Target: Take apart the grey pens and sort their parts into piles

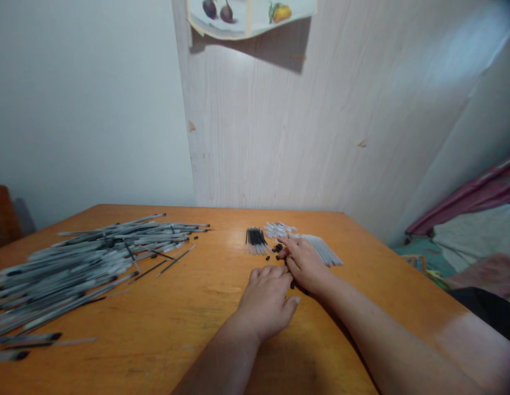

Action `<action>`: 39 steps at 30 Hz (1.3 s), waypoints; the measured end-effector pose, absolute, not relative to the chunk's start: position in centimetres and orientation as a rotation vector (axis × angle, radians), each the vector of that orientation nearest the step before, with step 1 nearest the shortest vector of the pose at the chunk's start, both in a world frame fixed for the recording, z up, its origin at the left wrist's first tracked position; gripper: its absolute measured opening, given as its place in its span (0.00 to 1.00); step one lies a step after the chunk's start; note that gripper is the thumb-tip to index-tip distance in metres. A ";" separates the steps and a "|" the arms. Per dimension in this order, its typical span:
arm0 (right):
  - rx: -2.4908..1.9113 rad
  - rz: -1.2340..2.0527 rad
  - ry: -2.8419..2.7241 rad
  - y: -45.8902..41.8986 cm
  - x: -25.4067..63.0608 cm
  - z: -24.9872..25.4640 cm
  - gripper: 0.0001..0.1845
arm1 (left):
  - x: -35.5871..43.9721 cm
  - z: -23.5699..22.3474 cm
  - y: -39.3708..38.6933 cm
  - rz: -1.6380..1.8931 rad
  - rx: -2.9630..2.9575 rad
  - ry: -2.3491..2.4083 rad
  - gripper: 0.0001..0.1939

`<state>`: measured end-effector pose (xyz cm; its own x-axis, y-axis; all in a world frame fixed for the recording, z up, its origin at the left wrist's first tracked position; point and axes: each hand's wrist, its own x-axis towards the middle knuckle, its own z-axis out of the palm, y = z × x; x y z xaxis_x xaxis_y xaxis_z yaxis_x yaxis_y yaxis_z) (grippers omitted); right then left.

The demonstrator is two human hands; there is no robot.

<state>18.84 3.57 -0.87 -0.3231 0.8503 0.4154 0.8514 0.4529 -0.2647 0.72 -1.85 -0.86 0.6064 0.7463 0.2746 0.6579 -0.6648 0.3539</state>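
Observation:
My left hand point(266, 300) lies palm down on the table, fingers stretched out and thumb apart, holding nothing that shows. Its fingertips reach close to my right hand point(304, 264), which rests on several small black plugs point(278, 248) with its fingers extended; the underside of that hand is hidden. Just beyond the plugs is a row of thin black-and-clear pen refills point(257, 240). Small clear caps point(279, 229) are heaped behind my right hand. To its right, clear pen barrels point(324, 250) lie side by side.
A large loose pile of pens and pen parts point(94, 263) spreads over the left side of the wooden table point(213, 307). A wall stands right behind the table, with a fruit picture point(250, 19) hung on it. Cloth and bedding point(481, 236) are off to the right.

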 end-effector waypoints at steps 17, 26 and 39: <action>-1.604 -0.195 -2.076 4.0 19.5 -1.1 0.32 | 0.8 -0.9 -1.9 0.616 2.570 1.130 0.23; -1.653 -0.204 -2.141 3.6 19.0 -0.6 0.31 | 0.7 -0.8 -1.8 0.600 2.587 1.128 0.23; -1.557 -0.147 -1.983 3.4 19.7 -0.1 0.28 | 0.8 -1.3 -1.7 0.632 2.582 1.149 0.23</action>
